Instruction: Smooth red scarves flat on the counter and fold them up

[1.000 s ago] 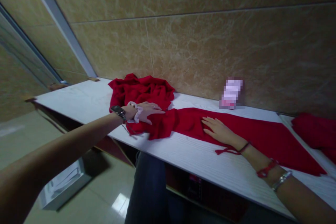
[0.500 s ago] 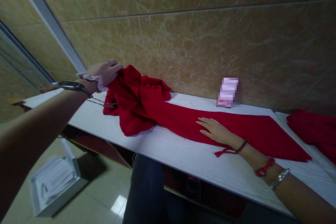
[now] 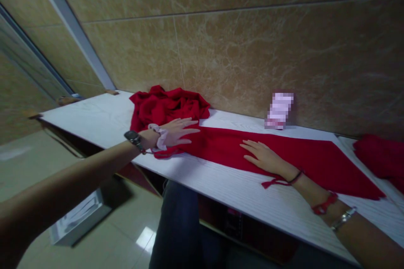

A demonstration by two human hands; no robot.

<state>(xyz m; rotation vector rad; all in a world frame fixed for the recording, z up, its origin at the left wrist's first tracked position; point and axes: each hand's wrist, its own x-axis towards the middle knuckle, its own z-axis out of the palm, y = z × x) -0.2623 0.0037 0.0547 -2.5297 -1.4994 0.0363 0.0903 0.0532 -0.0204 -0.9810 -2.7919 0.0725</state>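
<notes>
A long piece of red cloth (image 3: 303, 155) lies along the white table, its right part spread flat and tapering to a corner. Its left part is bunched into a crumpled heap (image 3: 164, 105) near the wall. My left hand (image 3: 179, 132), fingers stretched out, is over the cloth just in front of the heap; whether it presses down I cannot tell. Flat on the smooth stretch rests my right hand (image 3: 260, 155) with its fingers spread. What kind of article the cloth is does not show.
Against the tiled wall leans a blurred-out phone-like object (image 3: 279, 110). More red fabric (image 3: 378, 157) lies at the table's right end. The white table (image 3: 221, 176) has its front edge near my leg (image 3: 176, 227). An open white box (image 3: 80, 218) stands on the floor at left.
My left hand gripped and lifted the bunched cloth leftward half a second ago, then released it and came back right with open fingers. The cloth's middle now lies smoother. My right hand stayed put.
</notes>
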